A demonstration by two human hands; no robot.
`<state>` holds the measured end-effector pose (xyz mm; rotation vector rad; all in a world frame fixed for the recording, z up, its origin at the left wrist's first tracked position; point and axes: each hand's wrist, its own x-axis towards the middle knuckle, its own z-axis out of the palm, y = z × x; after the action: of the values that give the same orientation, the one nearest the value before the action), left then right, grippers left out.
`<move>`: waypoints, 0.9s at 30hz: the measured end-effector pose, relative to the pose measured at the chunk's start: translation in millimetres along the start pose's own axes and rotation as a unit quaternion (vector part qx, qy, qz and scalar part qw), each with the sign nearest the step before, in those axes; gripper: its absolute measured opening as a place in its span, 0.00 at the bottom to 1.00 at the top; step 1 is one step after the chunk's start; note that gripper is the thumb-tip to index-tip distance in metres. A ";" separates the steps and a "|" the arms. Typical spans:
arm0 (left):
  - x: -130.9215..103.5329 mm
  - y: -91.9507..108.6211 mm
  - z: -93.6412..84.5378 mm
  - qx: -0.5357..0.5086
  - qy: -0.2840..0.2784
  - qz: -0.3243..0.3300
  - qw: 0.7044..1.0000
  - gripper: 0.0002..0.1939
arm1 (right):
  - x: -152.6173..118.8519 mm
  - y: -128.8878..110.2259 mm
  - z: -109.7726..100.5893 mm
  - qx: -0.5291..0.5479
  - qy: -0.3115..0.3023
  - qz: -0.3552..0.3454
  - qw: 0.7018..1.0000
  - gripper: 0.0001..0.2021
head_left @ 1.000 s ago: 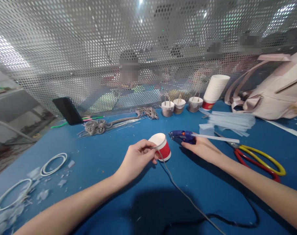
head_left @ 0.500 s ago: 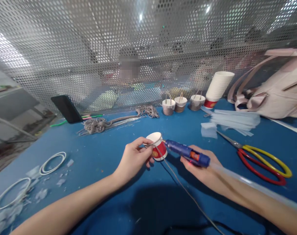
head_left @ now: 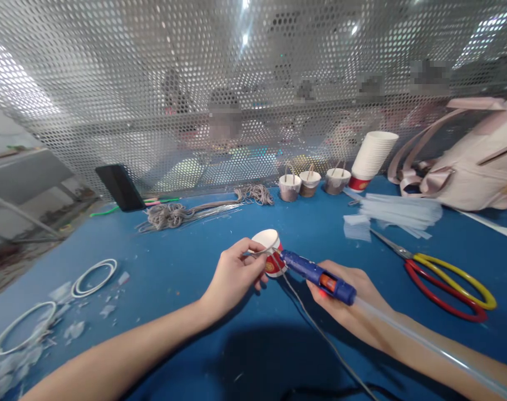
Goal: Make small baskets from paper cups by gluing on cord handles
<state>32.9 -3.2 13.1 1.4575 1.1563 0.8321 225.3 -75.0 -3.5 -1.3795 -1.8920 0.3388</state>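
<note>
My left hand (head_left: 237,271) is closed round the near left side of a red and white paper cup (head_left: 275,264), its thumb and finger pinching a grey cord (head_left: 297,298) against the cup near the rim. From there the cord runs down to the right across the blue table. In my right hand (head_left: 348,295) is a blue glue gun (head_left: 314,274) with a clear glue stick (head_left: 428,342) sticking out of its back. The gun's nozzle points at the cup's right side, close to the cord; whether they touch is not clear.
Scissors (head_left: 449,284) lie at the right, near white strips (head_left: 399,211). Cord-trimmed cups (head_left: 289,188), stacked cups (head_left: 374,156) and a pink bag (head_left: 478,161) stand behind. Cord bundles (head_left: 167,216), a phone (head_left: 120,187) and white rings (head_left: 93,278) are left. People appear behind the perforated screen (head_left: 144,111).
The glue gun's nozzle has lowered slightly beside the cup's rim, and the cord now lies a little differently there. The whole view has shifted slightly.
</note>
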 end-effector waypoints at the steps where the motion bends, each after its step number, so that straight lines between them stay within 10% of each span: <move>1: 0.1 -0.1 0.3 -0.004 0.000 -0.001 1.000 0.07 | -0.3 0.3 1.0 -0.006 0.004 -0.011 1.000 0.05; 27: -0.4 -1.1 0.8 -0.005 -0.002 -0.001 1.000 0.07 | -0.6 5.3 1.7 -0.031 0.029 -0.069 0.997 0.05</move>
<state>33.4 -3.9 11.9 1.4493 1.1501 0.8326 228.0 -73.1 -8.0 -1.2753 -1.9522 0.1714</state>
